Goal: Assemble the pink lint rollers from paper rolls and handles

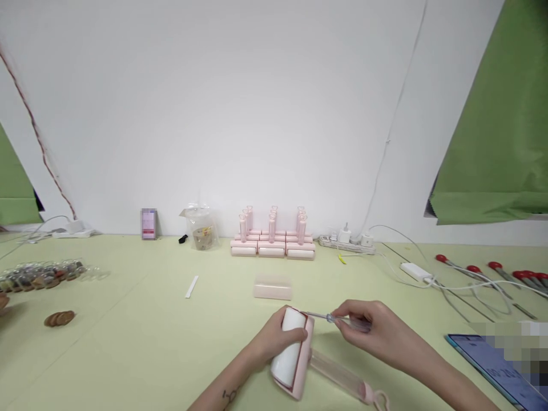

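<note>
Brown discs (59, 318) overlap on the surface (128, 342) at your far left; next come a white strip (192, 286) and a pale pink cover (273, 287). Your left hand (274, 342) grips the lint roller (303, 365) in front of you, thumb across its white roll (287, 357), the handle (338, 372) (see-through, with a pink loop) slanting rightward. Your right hand (371, 326) pinches a screwdriver (330, 318), its tip at the roller's upper end (whether touching, you cannot tell). Farther right lies a phone (492, 365).

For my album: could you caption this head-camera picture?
Left hand grips a pink lint roller while the right hand holds a screwdriver at its end.
</note>
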Demonstrator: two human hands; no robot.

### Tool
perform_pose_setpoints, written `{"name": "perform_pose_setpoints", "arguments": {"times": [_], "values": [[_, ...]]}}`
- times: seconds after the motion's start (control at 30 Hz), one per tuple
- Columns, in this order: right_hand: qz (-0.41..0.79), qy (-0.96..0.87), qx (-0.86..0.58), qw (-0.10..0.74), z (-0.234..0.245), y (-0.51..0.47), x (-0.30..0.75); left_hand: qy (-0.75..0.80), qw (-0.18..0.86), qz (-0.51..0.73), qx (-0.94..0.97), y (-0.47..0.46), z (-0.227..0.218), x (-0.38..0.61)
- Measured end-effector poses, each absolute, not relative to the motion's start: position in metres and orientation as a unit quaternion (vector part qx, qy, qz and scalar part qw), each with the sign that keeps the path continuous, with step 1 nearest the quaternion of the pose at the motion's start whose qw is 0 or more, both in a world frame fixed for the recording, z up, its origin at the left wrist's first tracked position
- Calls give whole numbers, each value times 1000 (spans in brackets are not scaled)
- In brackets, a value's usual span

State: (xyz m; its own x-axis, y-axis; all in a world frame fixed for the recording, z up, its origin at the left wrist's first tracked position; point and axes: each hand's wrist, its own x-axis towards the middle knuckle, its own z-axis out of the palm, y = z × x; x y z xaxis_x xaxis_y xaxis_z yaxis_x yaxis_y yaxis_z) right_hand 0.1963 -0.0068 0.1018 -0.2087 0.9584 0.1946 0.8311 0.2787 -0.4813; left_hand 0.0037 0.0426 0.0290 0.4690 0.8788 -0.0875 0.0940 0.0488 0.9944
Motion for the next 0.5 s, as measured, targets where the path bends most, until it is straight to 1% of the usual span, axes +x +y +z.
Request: {"name": "perform_pose_setpoints", "arguments": {"times": [0.1,0.2,0.33,0.43,0.5], "values": [[116,-772,-589,210,109,-5,189,418,603,325,597,41,31,5],[65,-791,-581,184,112,-3,183,439,604,309,589,39,36,6],[-5,-823,-558,108,114,-1,176,456,616,266,584,36,41,6],[-59,-827,-557,52,109,-4,170,466,583,260,613,36,41,6],[-100,-818,-565,32,102,-8,165,469,555,270,632,38,38,6]]}}
